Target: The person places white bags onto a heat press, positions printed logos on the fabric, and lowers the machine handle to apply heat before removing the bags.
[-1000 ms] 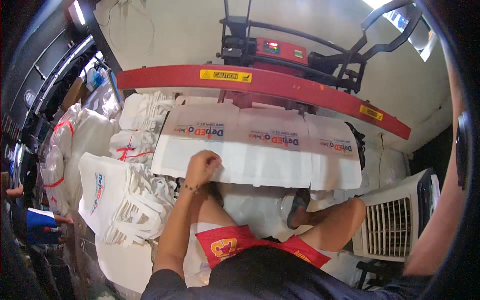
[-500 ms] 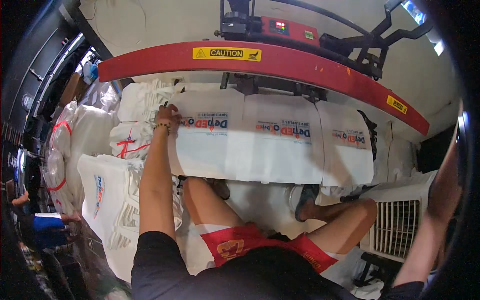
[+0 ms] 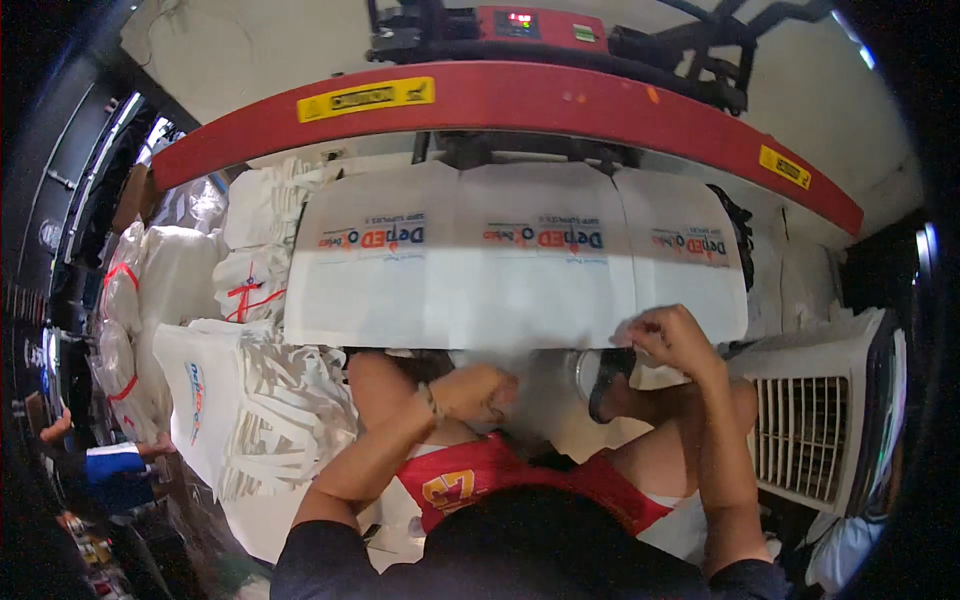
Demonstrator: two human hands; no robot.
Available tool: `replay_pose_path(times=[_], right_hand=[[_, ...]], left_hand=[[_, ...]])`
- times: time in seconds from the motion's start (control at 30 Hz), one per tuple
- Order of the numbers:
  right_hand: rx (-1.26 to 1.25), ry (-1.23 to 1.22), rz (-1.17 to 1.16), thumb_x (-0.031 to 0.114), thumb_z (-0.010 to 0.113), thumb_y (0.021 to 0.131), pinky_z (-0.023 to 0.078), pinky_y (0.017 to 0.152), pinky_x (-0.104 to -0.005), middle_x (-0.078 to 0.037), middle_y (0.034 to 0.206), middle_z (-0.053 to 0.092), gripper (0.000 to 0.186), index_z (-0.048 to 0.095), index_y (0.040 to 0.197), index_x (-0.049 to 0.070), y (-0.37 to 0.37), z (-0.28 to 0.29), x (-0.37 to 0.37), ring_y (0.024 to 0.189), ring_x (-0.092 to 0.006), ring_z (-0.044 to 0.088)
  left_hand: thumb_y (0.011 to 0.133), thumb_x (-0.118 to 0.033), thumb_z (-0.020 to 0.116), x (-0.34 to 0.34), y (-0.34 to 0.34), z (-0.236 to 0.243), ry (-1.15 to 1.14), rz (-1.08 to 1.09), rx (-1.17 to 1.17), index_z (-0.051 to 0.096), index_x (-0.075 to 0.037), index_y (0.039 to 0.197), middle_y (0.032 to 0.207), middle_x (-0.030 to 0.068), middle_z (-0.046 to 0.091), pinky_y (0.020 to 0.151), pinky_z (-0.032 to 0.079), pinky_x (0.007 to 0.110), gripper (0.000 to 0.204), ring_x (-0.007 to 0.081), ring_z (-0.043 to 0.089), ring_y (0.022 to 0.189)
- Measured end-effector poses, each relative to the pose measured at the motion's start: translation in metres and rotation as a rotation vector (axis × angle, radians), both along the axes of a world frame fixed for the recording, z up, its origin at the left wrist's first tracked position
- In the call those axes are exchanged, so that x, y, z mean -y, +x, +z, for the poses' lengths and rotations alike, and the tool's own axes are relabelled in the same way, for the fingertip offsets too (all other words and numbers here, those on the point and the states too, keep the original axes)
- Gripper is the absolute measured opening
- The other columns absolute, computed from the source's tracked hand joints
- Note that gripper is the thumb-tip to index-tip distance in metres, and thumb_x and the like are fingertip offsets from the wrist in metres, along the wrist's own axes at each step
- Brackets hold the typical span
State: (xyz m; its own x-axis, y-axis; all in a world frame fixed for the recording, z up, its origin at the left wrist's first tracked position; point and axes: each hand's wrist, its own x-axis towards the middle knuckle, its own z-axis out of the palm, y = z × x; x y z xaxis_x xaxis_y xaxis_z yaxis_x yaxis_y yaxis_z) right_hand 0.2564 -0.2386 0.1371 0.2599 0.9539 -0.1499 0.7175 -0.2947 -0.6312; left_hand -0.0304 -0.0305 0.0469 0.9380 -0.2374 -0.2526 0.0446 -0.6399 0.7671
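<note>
Printed white bags [image 3: 540, 300]: three, flat below the raised red heat-press head [image 3: 540, 105]; row's long axis left to right.
Print: blue-and-orange, along the row.
My left hand [image 3: 478, 393], right hand [image 3: 668, 335]: grips narrow, fingers curled, near front edge; contents I cannot tell.

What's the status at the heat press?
Right hand at front edge of three side-by-side printed white panels, contact unclear. Left hand off the panels, blurred. Red upper platen raised, clear of both hands.
</note>
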Motion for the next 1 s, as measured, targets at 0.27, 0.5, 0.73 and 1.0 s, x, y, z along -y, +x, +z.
replay_pose_path(times=[0.27, 0.5, 0.73, 1.0], right_hand=[[0.211, -0.028, -0.009, 0.024, 0.071, 0.084, 0.052, 0.082, -0.0423, -0.019, 0.094, 0.071, 0.025, 0.073, 0.094, 0.001, 0.088, -0.054, -0.001, 0.087, -0.0338, 0.068], [0.432, 0.079, -0.174, 0.02, 0.074, 0.08, 0.051, 0.087, -0.0447, -0.021, 0.105, 0.069, 0.028, 0.071, 0.102, 0.003, 0.184, -0.082, 0.006, 0.097, -0.0371, 0.065], [0.375, -0.019, -0.32, 0.03, 0.072, 0.083, 0.05, 0.091, -0.0449, -0.022, 0.103, 0.067, 0.036, 0.07, 0.108, 0.004, 0.246, -0.111, 0.03, 0.102, -0.0391, 0.062], [0.298, -0.39, -0.755, 0.04, 0.077, 0.077, 0.041, 0.107, -0.0489, -0.029, 0.14, 0.047, 0.085, 0.041, 0.145, 0.005, 0.251, -0.119, 0.102, 0.129, -0.0463, 0.046]], left_hand=[[0.08, -0.035, 0.069, -0.16, 0.15, -0.062, 0.755, 0.868, 0.354, 0.069, -0.008, 0.105, 0.118, 0.0196, 0.061, 0.096, 0.045, 0.047, 0.036, 0.0368, 0.055, 0.112], [0.073, -0.025, 0.073, -0.196, 0.153, -0.081, 0.78, 0.725, 0.151, 0.069, -0.009, 0.097, 0.092, 0.0184, 0.065, 0.084, 0.054, 0.045, 0.029, 0.0354, 0.064, 0.093], [0.073, -0.018, 0.073, 0.048, 0.152, -0.056, 0.323, 0.223, 0.231, 0.066, -0.004, 0.088, 0.083, 0.0164, 0.067, 0.08, 0.051, 0.043, 0.022, 0.0322, 0.066, 0.085], [0.087, -0.028, 0.063, 0.016, 0.371, -0.05, 0.612, 0.794, 0.448, 0.068, -0.008, 0.106, 0.102, 0.0162, 0.064, 0.086, 0.052, 0.051, 0.028, 0.0352, 0.064, 0.096]])
